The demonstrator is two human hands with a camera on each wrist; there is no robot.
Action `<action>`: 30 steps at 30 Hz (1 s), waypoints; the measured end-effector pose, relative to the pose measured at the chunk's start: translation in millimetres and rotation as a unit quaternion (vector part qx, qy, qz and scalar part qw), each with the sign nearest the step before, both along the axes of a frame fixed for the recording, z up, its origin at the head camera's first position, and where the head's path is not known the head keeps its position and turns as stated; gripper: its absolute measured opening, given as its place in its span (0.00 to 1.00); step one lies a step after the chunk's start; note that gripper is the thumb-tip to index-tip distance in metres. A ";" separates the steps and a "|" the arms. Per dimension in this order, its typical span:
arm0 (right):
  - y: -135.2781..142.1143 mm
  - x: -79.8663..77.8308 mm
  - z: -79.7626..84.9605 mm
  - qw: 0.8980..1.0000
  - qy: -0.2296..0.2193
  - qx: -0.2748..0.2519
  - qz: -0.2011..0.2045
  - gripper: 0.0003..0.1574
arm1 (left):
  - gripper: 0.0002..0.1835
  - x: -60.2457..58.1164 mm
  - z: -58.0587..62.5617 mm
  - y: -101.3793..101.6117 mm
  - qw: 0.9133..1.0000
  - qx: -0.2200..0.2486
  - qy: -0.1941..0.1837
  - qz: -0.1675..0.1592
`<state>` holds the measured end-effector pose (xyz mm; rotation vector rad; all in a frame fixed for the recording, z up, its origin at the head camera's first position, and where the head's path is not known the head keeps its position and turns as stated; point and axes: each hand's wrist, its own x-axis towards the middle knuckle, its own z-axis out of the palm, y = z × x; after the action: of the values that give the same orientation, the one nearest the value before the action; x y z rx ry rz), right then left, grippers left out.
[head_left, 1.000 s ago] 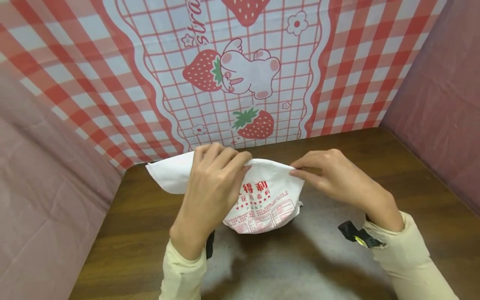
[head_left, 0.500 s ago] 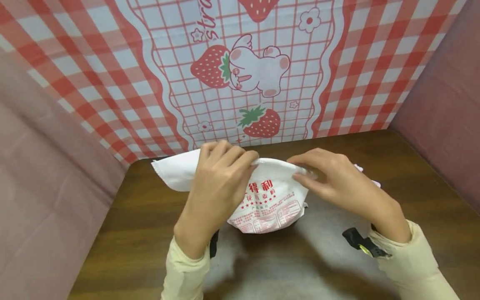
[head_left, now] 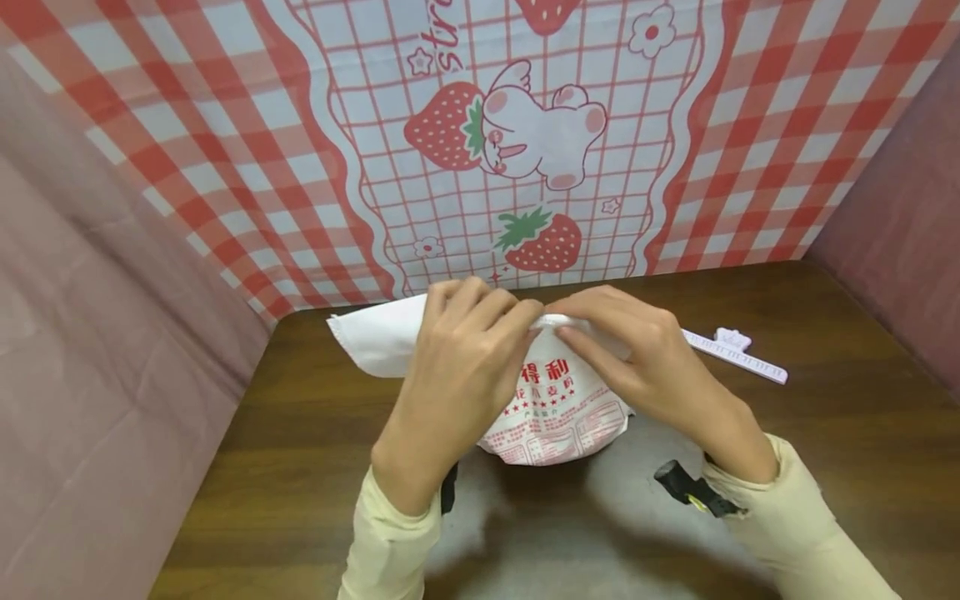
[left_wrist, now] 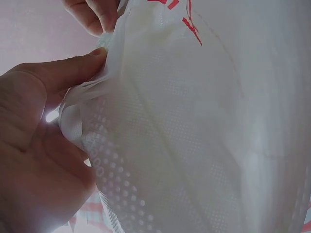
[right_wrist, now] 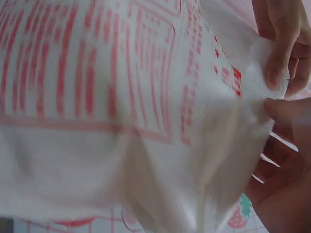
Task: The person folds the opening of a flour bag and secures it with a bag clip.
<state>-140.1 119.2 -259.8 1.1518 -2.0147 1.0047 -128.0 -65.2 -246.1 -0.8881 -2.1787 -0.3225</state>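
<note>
A white flour bag (head_left: pixel 558 417) with red Chinese print stands at the middle of the table in the head view, its top edge folded over. My left hand (head_left: pixel 468 358) grips that edge with fingers over the back. Close beside it, my right hand (head_left: pixel 637 342) pinches the same edge between thumb and fingers. To the left sticks out a plain white flap (head_left: pixel 378 337) of the bag. In the left wrist view the thumb (left_wrist: pixel 80 70) presses the gathered rim. The right wrist view shows both thumbs almost meeting at the bag's edge.
A pale lilac ruler-like bar (head_left: pixel 738 357) with a small shaped tab lies on the brown table (head_left: pixel 847 433), partly behind the right hand. A strawberry-print checked cloth (head_left: pixel 555 125) hangs at the back, with pink cloth (head_left: pixel 112 333) at the sides.
My right hand has let go of the bag's right corner and slid left along the top edge, right up to the left hand. The lilac bar has come into view behind it.
</note>
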 end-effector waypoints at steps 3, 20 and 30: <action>-1.7 -4.0 -2.9 1.000 0.022 -0.013 -0.004 0.15 | 0.06 -0.6 1.8 -0.3 1.000 0.006 0.002 -0.005; 10.6 -14.3 -15.0 1.000 0.016 0.006 -0.008 0.17 | 0.06 -2.0 1.4 0.0 1.000 -0.004 0.005 -0.014; 20.7 -17.7 -18.0 0.999 0.009 0.045 -0.024 0.16 | 0.06 -2.1 1.5 -1.6 1.000 -0.013 0.021 -0.019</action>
<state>-157.9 139.9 -277.8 1.1489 -2.0819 0.8847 -130.1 -66.8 -244.6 -0.9427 -2.1343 -0.2923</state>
